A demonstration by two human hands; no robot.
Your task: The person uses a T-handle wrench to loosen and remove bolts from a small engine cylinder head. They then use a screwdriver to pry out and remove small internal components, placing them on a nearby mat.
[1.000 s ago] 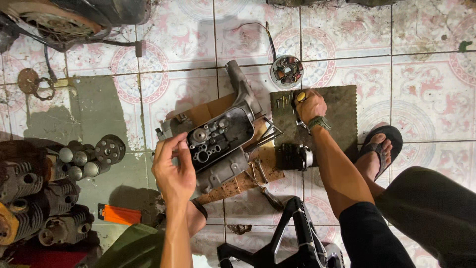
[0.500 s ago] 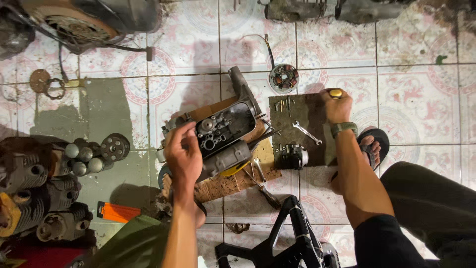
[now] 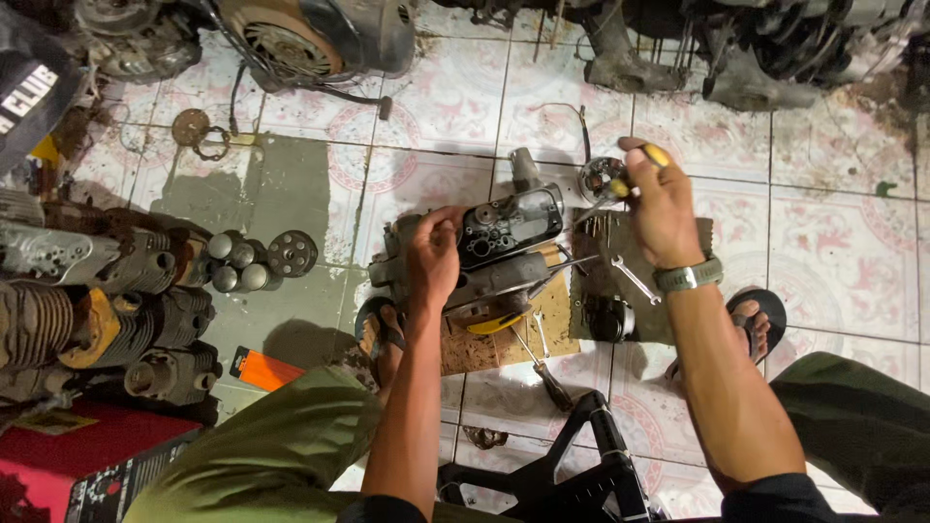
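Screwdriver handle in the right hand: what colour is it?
Yellow; the screwdriver handle shows best in the head view.

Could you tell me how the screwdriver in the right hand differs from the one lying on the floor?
The held screwdriver has a yellow handle and sits raised in the right hand. The floor screwdriver has a dark handle and lies untouched beside the wooden board. Both have slim metal shafts.

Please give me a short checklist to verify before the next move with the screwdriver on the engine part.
1. Left hand steadies the engine part: ok.
2. Right hand grips the yellow-handled screwdriver: ok.
3. Screwdriver tip seated on the engine part: not ok, it is lifted away.
4. Engine part rests on the wooden board: ok.
5. Spare wrench lies within reach on the mat: ok.
6. Which screw comes next: cannot tell.
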